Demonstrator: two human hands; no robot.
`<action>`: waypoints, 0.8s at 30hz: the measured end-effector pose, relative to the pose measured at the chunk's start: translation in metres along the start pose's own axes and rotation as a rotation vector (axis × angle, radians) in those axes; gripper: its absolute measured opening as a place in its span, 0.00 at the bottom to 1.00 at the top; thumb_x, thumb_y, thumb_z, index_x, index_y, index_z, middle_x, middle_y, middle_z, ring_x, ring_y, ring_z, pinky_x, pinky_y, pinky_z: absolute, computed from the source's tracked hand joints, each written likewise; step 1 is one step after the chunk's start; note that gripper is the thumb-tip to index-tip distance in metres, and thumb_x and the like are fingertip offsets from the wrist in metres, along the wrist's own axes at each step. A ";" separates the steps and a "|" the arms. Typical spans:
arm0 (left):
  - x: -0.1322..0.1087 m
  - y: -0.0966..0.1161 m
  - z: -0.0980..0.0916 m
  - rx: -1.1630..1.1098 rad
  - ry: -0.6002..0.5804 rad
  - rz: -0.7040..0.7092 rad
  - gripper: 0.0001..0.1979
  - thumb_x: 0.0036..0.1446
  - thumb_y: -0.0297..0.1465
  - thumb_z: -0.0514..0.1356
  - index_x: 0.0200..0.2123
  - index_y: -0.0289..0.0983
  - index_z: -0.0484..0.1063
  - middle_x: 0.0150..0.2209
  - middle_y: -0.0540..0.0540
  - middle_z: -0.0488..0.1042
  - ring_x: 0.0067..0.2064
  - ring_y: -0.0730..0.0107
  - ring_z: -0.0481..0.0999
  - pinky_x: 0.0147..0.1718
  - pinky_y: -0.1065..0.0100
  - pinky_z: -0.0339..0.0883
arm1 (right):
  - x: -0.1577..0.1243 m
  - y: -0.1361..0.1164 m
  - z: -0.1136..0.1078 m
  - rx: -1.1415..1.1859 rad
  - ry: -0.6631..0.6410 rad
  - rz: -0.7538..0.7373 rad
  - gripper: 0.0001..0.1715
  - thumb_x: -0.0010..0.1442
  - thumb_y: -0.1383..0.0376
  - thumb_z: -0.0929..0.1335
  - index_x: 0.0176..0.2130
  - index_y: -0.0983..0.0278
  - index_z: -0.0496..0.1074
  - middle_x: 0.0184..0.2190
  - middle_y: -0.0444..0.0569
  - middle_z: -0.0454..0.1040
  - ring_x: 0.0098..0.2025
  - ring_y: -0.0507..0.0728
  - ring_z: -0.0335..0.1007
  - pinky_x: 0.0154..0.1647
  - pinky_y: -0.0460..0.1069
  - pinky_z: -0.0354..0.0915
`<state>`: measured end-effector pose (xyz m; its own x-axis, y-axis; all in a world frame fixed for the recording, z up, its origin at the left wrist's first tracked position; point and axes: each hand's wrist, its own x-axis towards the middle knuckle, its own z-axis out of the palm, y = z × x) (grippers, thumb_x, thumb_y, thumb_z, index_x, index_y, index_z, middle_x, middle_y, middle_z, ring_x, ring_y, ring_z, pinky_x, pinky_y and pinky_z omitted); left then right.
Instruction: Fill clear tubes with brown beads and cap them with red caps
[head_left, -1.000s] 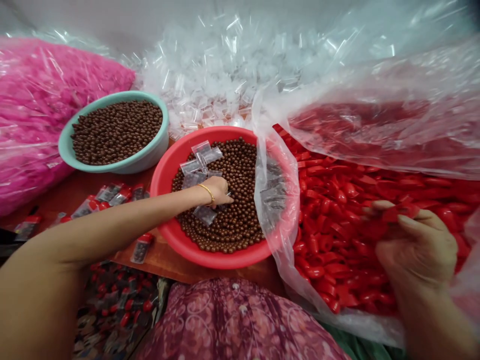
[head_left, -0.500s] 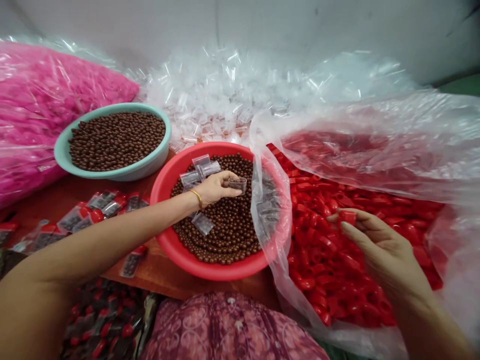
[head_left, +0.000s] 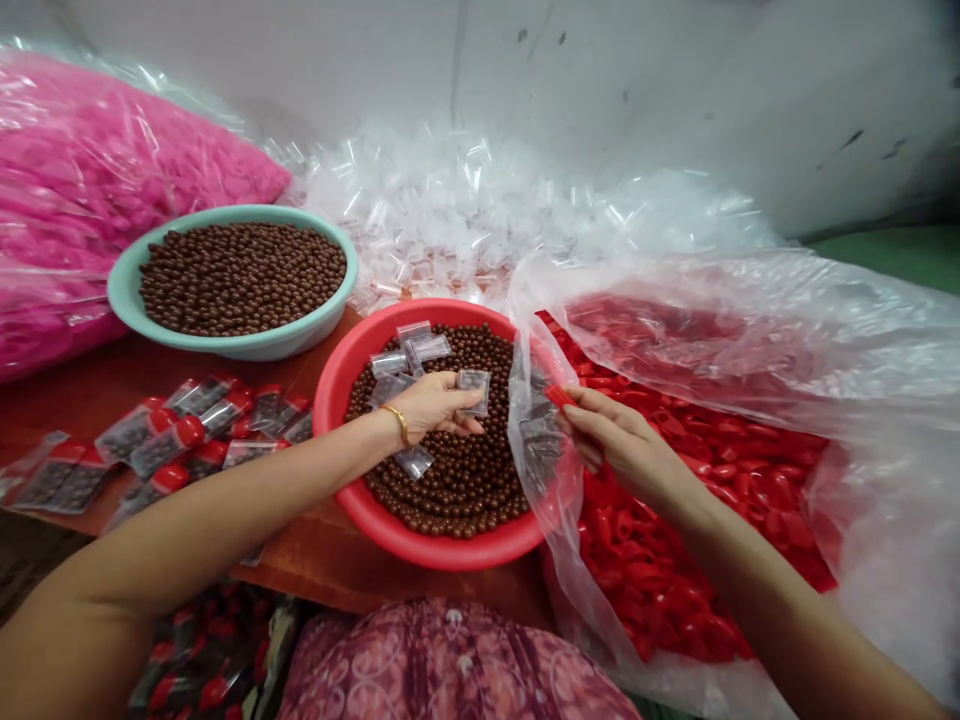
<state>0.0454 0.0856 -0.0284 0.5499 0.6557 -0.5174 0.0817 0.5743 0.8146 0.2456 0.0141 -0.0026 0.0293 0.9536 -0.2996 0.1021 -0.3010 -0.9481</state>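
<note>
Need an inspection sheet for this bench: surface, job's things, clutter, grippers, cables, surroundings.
Surface: reddish-brown table.
Job's things: red basin of brown balls, loose clear tubes on them; open bag of red caps.
Clutter: filled capped tubes; teal basin of balls; heap of empty tubes; pink bag.
Grippers: left hand pinches a clear tube; right hand pinches a red cap.
Cables: nothing seen.
Surroundings: grey wall.

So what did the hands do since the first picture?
The left hand lifted a small clear tube out of the brown balls in the red bowl. The right hand picked a red cap from the bag and carried it toward the tube. The green bowl stayed put.
</note>
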 end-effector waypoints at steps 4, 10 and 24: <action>0.000 0.000 0.002 0.083 -0.007 0.107 0.09 0.52 0.26 0.62 0.36 0.33 0.63 0.27 0.53 0.71 0.21 0.80 0.72 0.24 0.75 0.65 | 0.010 0.000 0.004 -0.070 -0.045 -0.072 0.21 0.49 0.52 0.71 0.36 0.65 0.69 0.22 0.38 0.64 0.17 0.43 0.50 0.17 0.42 0.46; 0.005 -0.004 0.000 0.136 0.016 0.286 0.08 0.51 0.24 0.59 0.36 0.33 0.64 0.27 0.53 0.69 0.24 0.79 0.70 0.27 0.73 0.65 | 0.021 -0.001 0.009 0.061 -0.082 -0.045 0.19 0.47 0.53 0.71 0.34 0.64 0.68 0.20 0.36 0.64 0.14 0.42 0.49 0.13 0.42 0.44; 0.005 -0.010 -0.005 0.547 -0.001 0.638 0.12 0.53 0.32 0.56 0.41 0.34 0.67 0.37 0.48 0.71 0.39 0.70 0.69 0.41 0.66 0.63 | 0.038 0.003 0.016 -0.286 -0.055 -0.400 0.18 0.54 0.61 0.65 0.44 0.64 0.72 0.29 0.42 0.73 0.20 0.46 0.61 0.21 0.44 0.59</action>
<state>0.0435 0.0853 -0.0402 0.6280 0.7735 0.0853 0.1466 -0.2252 0.9632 0.2314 0.0496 -0.0189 -0.1197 0.9904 0.0695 0.3637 0.1088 -0.9251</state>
